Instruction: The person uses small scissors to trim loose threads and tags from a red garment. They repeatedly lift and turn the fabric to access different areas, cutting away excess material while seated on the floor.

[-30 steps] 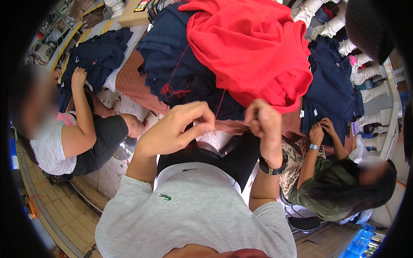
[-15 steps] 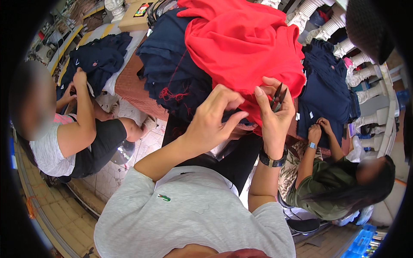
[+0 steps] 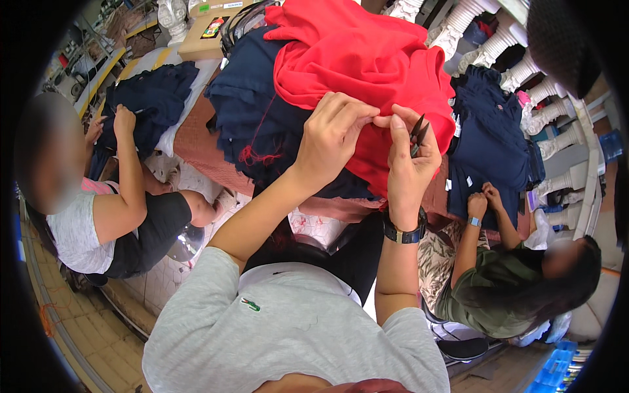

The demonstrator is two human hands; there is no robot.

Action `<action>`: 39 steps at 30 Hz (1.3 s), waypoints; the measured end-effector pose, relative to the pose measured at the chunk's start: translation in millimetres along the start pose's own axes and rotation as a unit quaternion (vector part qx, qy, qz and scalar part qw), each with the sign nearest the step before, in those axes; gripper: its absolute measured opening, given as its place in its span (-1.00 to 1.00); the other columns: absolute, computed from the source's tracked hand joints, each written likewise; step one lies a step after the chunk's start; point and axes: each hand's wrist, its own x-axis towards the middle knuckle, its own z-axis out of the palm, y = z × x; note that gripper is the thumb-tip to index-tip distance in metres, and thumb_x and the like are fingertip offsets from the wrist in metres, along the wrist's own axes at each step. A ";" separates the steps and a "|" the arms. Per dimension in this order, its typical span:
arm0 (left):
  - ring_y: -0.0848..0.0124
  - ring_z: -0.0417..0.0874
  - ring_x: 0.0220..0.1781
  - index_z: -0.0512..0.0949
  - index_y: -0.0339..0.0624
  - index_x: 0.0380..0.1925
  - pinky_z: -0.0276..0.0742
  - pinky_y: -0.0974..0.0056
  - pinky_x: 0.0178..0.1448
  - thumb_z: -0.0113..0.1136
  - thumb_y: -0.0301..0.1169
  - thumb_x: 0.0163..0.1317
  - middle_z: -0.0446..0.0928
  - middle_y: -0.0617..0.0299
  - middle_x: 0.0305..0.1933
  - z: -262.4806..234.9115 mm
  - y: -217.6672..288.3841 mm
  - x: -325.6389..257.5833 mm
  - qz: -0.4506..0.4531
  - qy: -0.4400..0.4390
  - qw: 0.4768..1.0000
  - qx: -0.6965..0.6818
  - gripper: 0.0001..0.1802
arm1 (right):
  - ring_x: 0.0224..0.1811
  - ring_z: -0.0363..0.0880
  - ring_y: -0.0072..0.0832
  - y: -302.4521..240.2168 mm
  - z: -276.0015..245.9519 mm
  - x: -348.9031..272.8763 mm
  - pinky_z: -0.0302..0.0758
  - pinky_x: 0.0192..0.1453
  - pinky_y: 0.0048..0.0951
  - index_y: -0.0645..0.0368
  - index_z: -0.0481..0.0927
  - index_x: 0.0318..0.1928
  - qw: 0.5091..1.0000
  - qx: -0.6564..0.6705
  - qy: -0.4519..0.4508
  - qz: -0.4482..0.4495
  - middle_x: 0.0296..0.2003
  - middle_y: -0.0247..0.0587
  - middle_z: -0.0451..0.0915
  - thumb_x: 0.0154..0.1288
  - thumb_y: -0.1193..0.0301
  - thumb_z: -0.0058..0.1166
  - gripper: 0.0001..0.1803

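A heap of bright red cloth (image 3: 357, 56) lies on a stack of folded navy garments (image 3: 246, 88). My left hand (image 3: 331, 141) is closed in a pinch at the near part of the red cloth, and what its fingertips hold is too small to make out. Beside it, my right hand (image 3: 409, 160) has thumb and forefinger pressed together, almost meeting the left fingertips. Black thread snips (image 3: 417, 134) are tucked in that right hand, their blades pointing up and away from me. Loose red thread (image 3: 255, 156) hangs in a tangle over the navy stack.
A person on the left handles a navy garment (image 3: 154, 95); another on the right handles navy garments (image 3: 491, 131). A brown cardboard box (image 3: 209, 33) stands at the back left. White balusters (image 3: 458, 29) line the right side. Reddish-brown fabric (image 3: 203, 141) covers the table.
My hands have come together, the left fingers closing into a pinch next to the right fingertips. The person on the left has shifted their hands on the navy garment.
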 end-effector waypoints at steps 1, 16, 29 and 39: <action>0.21 0.69 -0.28 0.67 -0.23 -0.29 0.58 0.25 -0.21 0.36 -0.63 0.15 0.65 0.17 -0.33 -1.4 -1.7 0.3 -0.017 -0.016 1.000 -0.014 -0.86 | -0.26 0.65 -0.65 4.3 -2.0 0.2 0.51 -0.11 -0.65 0.31 0.62 -0.03 1.000 -0.010 -0.004 -0.012 -0.32 -0.28 0.71 0.44 0.57 0.14 -0.85; 0.56 0.62 -0.15 0.55 -0.30 -0.20 0.56 0.41 0.00 0.23 -0.43 0.43 0.64 0.24 -0.19 -18.8 -18.0 -2.5 -0.331 -0.087 0.878 -0.336 -0.86 | -0.61 0.09 -0.76 11.4 10.5 -31.7 0.07 -0.53 -0.60 0.23 0.48 -0.26 0.972 0.004 -0.138 0.188 -0.61 -0.53 0.26 0.68 0.03 -0.33 -0.46; 0.57 0.56 -0.28 0.52 -0.32 -0.27 0.55 0.40 -0.14 0.19 -0.42 0.46 0.63 0.23 -0.24 -20.2 -0.6 -6.7 -0.264 -0.102 0.931 -0.232 -0.83 | -0.67 0.11 -0.79 14.9 20.3 -20.7 0.03 -0.63 -0.59 0.21 0.46 -0.37 0.973 0.037 -0.087 0.212 -0.64 -0.55 0.25 0.66 0.07 -0.21 -0.48; 0.51 0.58 -0.22 0.50 -0.33 -0.30 0.54 0.38 -0.09 0.20 -0.47 0.43 0.58 0.19 -0.20 -14.4 -7.2 -12.5 -0.194 -0.083 0.957 -0.201 -0.86 | -0.67 0.13 -0.81 31.0 18.9 -15.2 0.00 -0.62 -0.65 0.12 0.45 -0.42 0.974 0.051 -0.095 0.200 -0.63 -0.57 0.26 0.63 0.06 -0.13 -0.51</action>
